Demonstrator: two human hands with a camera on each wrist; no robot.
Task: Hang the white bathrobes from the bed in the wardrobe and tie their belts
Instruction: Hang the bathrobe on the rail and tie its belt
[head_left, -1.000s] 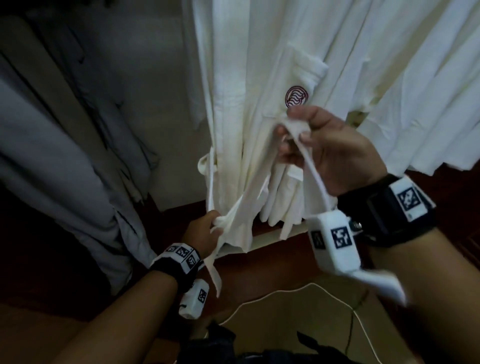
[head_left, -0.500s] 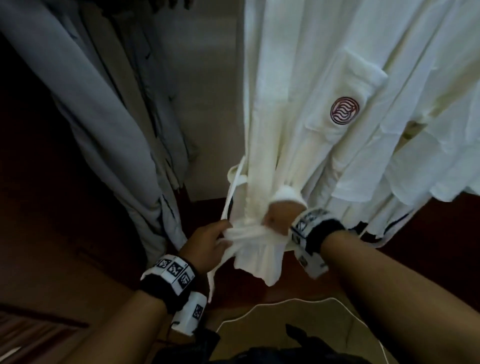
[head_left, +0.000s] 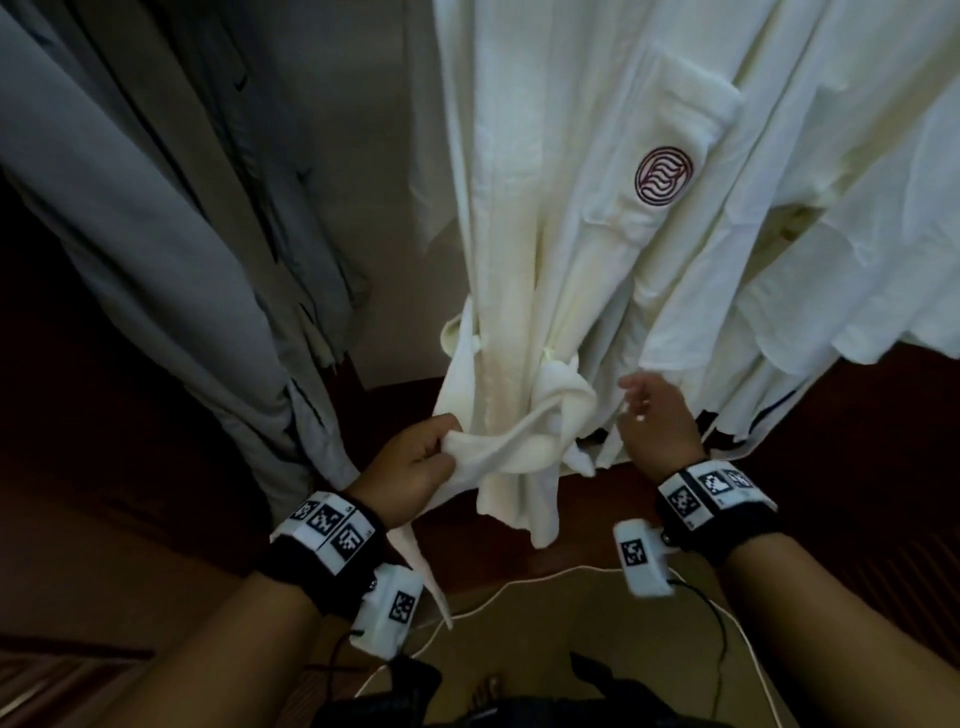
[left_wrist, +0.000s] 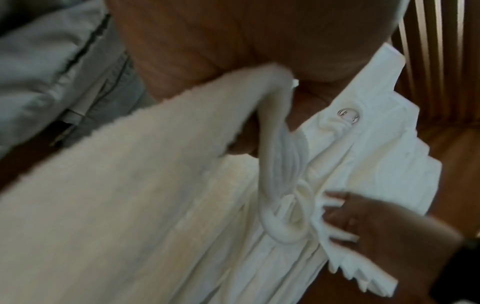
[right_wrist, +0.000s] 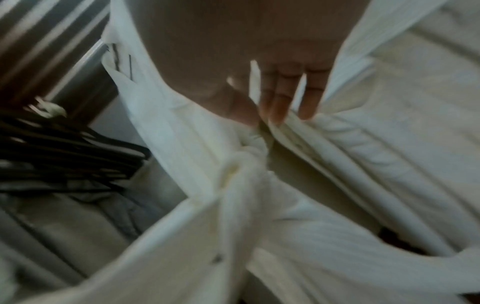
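Note:
A white bathrobe (head_left: 524, 218) with a round red crest on its pocket hangs in the wardrobe. Its belt (head_left: 524, 441) is wrapped round the waist and crossed into a loose knot (left_wrist: 283, 218) at the front. My left hand (head_left: 415, 462) pinches one belt end, which trails down past my wrist. My right hand (head_left: 652, 421) hovers just right of the knot with fingers straight, holding nothing; in the right wrist view its fingers (right_wrist: 285, 96) reach toward the robe's folds (right_wrist: 337, 144). More white robes (head_left: 831, 208) hang to the right.
Grey garments (head_left: 156, 234) hang at the left of the wardrobe. Black hangers (right_wrist: 64, 156) show on the rail in the right wrist view. Dark wooden wardrobe floor (head_left: 571, 499) lies below the robes, and a white cable (head_left: 519, 587) runs across the floor near my feet.
My right hand let go of the belt and drew away to the right with fingers spread. The belt now sits crossed in a knot at the waist. My left hand still holds its end.

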